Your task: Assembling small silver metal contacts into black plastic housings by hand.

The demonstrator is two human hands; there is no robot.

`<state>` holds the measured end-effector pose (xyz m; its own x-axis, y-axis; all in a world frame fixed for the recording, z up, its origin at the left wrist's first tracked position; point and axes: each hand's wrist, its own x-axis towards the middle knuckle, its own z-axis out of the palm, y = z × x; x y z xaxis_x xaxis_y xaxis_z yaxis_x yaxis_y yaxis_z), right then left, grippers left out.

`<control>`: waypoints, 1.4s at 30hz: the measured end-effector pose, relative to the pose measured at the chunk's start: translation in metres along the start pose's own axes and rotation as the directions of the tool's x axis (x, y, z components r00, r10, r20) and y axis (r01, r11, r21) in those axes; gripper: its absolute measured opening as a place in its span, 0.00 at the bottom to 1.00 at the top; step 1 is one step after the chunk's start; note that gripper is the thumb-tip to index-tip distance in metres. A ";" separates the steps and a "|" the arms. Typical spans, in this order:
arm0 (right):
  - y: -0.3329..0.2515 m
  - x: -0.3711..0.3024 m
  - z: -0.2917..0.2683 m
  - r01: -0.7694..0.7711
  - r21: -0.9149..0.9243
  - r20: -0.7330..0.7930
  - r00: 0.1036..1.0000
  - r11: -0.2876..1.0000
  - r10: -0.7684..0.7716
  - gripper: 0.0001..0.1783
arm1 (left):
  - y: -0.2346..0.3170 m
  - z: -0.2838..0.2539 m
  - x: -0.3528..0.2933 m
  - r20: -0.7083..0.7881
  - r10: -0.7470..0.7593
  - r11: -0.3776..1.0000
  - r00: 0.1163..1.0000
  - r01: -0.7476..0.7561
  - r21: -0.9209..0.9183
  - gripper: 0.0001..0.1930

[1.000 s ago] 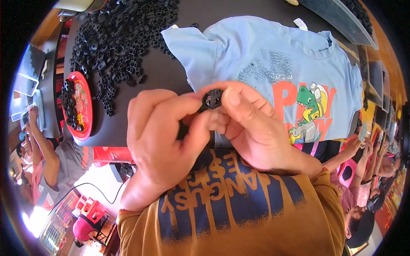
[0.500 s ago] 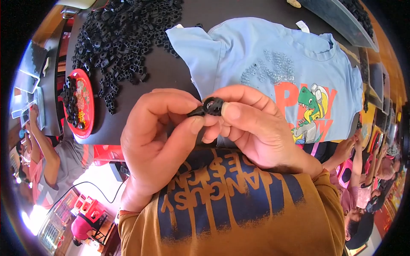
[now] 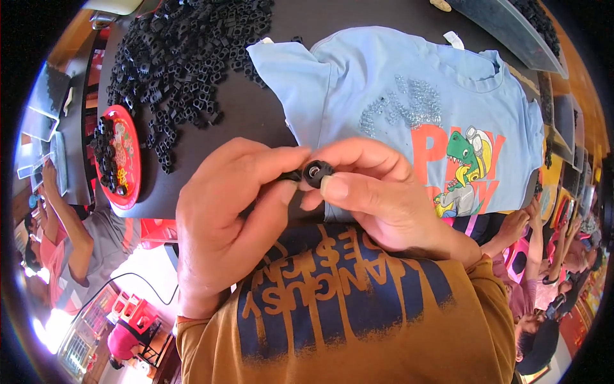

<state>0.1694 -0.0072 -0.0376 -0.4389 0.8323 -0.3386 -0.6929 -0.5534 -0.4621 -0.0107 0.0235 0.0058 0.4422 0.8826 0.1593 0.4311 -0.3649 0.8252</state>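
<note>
My right hand (image 3: 390,198) pinches a small round black plastic part (image 3: 318,173) between thumb and fingers; a shiny ring shows in its opening. Close beside it, my left hand (image 3: 233,208) is closed, thumb against forefinger, on a small black piece (image 3: 291,175). Most of that piece is hidden by the fingertips, so its kind cannot be told. Both hands are held up over the near table edge, and the two black parts touch or nearly touch. Beyond them a light blue T-shirt (image 3: 358,77) is spread on the table, bearing a patch of tiny shiny pieces (image 3: 409,102).
A large heap of black plastic parts (image 3: 185,57) covers the dark table's far left. Left of my hands, a red plate (image 3: 131,153) holds several black assembled-looking parts. A clear bin (image 3: 511,32) stands at the far right. Other people work on both sides.
The black part in my right hand has turned, so its ringed opening faces up more. My left hand has shifted slightly left, its forefinger now stretched farther over the small piece.
</note>
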 end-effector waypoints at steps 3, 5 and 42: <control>-0.003 0.000 0.001 0.047 -0.031 0.019 0.999 0.998 -0.046 0.10 | -0.005 -0.004 -0.006 -0.055 -0.121 0.989 0.991 0.116 -0.090 0.13; -0.005 0.000 0.002 0.029 -0.046 0.005 1.000 0.999 -0.029 0.10 | 0.012 0.001 -0.008 -0.085 -0.446 0.828 0.891 0.374 -0.417 0.09; 0.006 0.003 -0.007 0.281 -0.410 0.033 0.955 0.867 -0.294 0.09 | 0.005 0.001 0.003 0.035 -0.139 0.989 0.990 0.141 -0.049 0.09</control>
<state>0.1682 -0.0087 -0.0473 -0.2342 0.9588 -0.1606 -0.4897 -0.2591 -0.8325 -0.0063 0.0242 0.0095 0.4049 0.9140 0.0240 0.4497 -0.2220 0.8651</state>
